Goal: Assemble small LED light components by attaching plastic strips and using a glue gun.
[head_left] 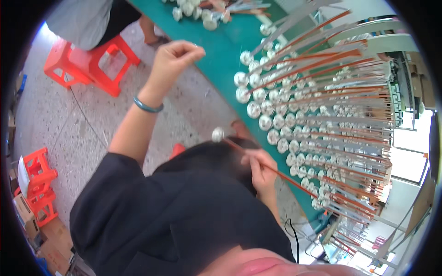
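My right hand (262, 170) is closed around a thin reddish-brown stick (290, 178), held slantwise in front of my body. A round white piece (218, 134) sits at the stick's upper left end. My left hand (177, 53), with a blue-green bangle (147, 106) on the wrist, is raised near the edge of the green table. Its thumb and fingertips are pinched together. Something tiny may be between them, too small to make out. Next to my right hand, rows of similar white round pieces (266, 122) on brown and grey sticks stand along the table.
The green table (221, 60) runs along my right. More white pieces with sticks (210, 20) lie at its far end. A person in grey (80, 20) sits on a red plastic stool (94, 62) at upper left. Red stools (39, 184) and cardboard boxes (55, 234) stand at lower left.
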{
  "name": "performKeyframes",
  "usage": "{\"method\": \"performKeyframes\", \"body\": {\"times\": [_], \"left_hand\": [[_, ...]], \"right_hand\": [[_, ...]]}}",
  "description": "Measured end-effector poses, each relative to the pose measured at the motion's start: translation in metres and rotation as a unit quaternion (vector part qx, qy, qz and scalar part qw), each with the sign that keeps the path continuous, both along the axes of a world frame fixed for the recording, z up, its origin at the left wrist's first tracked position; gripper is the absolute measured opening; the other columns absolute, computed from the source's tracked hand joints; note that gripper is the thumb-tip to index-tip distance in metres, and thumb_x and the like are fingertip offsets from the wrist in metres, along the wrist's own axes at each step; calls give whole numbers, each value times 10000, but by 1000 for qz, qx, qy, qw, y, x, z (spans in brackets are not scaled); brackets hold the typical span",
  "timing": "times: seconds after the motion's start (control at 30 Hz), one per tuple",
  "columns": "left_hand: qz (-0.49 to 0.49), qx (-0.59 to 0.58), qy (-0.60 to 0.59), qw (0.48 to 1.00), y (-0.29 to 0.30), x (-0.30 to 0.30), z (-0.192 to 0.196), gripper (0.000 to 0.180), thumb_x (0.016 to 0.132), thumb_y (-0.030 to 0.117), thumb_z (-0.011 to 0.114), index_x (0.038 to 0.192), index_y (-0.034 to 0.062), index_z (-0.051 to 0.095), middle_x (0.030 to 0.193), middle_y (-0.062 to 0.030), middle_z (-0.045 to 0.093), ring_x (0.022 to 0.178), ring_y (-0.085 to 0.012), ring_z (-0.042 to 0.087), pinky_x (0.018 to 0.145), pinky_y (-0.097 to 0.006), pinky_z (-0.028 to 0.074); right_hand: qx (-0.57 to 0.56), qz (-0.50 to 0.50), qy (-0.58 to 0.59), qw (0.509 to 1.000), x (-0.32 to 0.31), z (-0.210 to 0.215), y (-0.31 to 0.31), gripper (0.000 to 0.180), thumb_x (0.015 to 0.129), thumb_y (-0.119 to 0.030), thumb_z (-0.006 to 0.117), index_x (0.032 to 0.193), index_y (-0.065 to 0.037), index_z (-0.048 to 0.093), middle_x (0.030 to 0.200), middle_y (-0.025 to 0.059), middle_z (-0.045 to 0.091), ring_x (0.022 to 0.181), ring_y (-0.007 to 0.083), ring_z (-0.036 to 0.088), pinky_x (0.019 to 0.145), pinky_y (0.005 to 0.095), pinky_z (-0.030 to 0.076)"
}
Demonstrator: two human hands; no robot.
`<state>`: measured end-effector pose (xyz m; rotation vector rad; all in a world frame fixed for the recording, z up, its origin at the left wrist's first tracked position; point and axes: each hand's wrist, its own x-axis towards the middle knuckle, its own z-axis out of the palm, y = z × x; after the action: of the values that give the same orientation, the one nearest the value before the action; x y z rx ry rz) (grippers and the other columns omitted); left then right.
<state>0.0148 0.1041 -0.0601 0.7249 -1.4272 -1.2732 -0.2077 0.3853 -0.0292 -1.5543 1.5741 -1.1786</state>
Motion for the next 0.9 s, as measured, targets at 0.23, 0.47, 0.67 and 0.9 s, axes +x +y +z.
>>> {"method": "performKeyframes", "body": {"times": [0.23,0.47,0.67,0.9], "left_hand": [[-58,17,27,998,-6,-47,15,197,927,64,607,1101,5,679,929,-59,687,855,-109,637,798,-236,500],[-81,-115,-129,982,-36,-87,28,259,861,124,679,1115,72,674,862,7,640,756,-75,564,678,-244,472],[-64,-205,-270,939,-43,-123,41,323,826,362,720,1019,103,713,713,-46,638,635,-168,602,587,-318,465],[29,-265,-229,936,-81,-143,48,230,855,277,710,892,50,710,656,-94,618,572,-211,574,557,-344,437]], "right_hand": [[36,-40,-67,996,3,-2,10,162,927,36,515,1032,46,639,832,106,640,742,156,638,701,250,514],[50,-44,-57,996,1,-5,9,168,926,26,514,1035,43,640,843,108,638,751,160,649,712,253,523],[46,-66,-75,994,-3,-12,7,161,918,26,542,1029,34,659,836,109,645,742,161,653,690,257,531],[52,-73,-82,993,-6,-16,6,159,915,25,547,1026,36,660,856,114,652,741,164,658,680,251,530]]}}
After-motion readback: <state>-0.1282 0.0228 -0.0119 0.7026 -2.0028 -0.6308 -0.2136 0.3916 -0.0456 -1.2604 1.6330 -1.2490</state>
